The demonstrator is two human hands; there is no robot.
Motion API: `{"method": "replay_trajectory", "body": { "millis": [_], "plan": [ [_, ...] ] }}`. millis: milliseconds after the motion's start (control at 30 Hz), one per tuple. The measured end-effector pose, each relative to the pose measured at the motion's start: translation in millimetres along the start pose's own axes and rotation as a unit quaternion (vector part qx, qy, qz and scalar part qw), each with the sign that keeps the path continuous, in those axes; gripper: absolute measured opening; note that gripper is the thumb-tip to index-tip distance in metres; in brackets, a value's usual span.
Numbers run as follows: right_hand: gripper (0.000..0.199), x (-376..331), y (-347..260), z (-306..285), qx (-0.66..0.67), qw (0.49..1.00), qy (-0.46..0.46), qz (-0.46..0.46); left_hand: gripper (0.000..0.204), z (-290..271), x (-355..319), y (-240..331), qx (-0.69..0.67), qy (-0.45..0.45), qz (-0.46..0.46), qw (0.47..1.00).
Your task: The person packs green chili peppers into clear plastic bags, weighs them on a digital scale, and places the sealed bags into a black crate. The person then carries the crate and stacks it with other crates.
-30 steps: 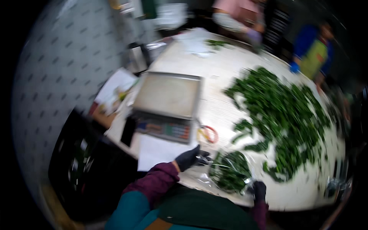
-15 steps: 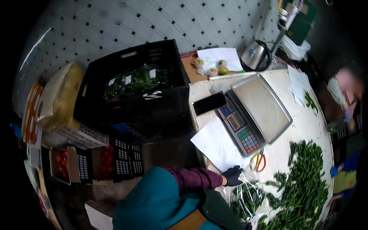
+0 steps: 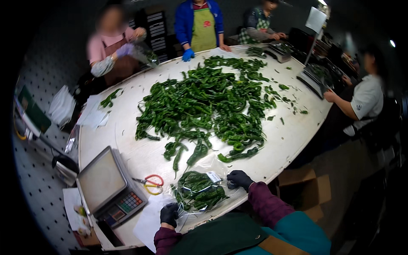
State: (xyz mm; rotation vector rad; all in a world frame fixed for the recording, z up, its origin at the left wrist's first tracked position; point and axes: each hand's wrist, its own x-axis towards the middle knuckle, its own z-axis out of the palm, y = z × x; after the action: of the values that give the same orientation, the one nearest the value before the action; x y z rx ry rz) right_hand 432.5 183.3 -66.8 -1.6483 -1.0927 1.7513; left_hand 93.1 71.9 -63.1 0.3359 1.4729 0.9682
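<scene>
A clear plastic bag [image 3: 199, 193] filled with green peppers lies at the near edge of the white table [image 3: 127, 144]. My left hand [image 3: 169, 213], in a black glove, grips the bag's near left corner. My right hand [image 3: 239, 178], also in a black glove, holds the bag's right edge beside a small white label. Just beyond the bag spreads a big heap of loose green peppers [image 3: 208, 106].
A digital scale [image 3: 108, 187] stands left of the bag, with red-handled scissors [image 3: 149, 182] between them. White paper sheets [image 3: 148, 219] lie near my left hand. Other people stand or sit around the table's far and right sides. A cardboard box [image 3: 306, 191] sits on the floor to the right.
The view swung from the table to the crates at the left and back over the table. Both hands stay on the bag of peppers.
</scene>
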Motion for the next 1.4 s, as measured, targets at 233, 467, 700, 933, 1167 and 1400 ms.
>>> {"method": "replay_trajectory", "body": {
  "millis": [233,467,700,933,1167,1400],
  "plan": [
    [0.022,12.1,26.6,-6.5,0.045,0.999,-0.021,0.007,0.009,10.4,-2.9,-1.1,-0.023,0.088,0.087,0.992],
    [0.028,20.2,24.3,-6.1,-0.146,0.988,-0.015,-0.046,0.012,46.0,-14.1,30.1,0.056,0.099,0.174,0.978],
    [0.023,-0.5,5.8,2.6,-0.018,0.997,-0.067,0.038,0.011,96.8,-100.0,120.7,0.060,-0.127,0.333,0.932],
    [0.021,-11.8,8.0,-10.0,-0.018,0.998,-0.022,0.055,0.005,41.9,-120.1,232.1,0.198,-0.087,0.431,0.876],
    [0.019,-6.6,0.6,4.0,-0.007,0.998,-0.033,0.044,0.030,-160.6,-139.0,366.7,0.579,0.313,0.592,0.465],
    [0.017,-5.7,5.3,-10.2,0.011,0.999,0.007,0.045,0.017,-65.0,-106.0,303.4,0.776,0.215,0.557,0.202]
  ]
}}
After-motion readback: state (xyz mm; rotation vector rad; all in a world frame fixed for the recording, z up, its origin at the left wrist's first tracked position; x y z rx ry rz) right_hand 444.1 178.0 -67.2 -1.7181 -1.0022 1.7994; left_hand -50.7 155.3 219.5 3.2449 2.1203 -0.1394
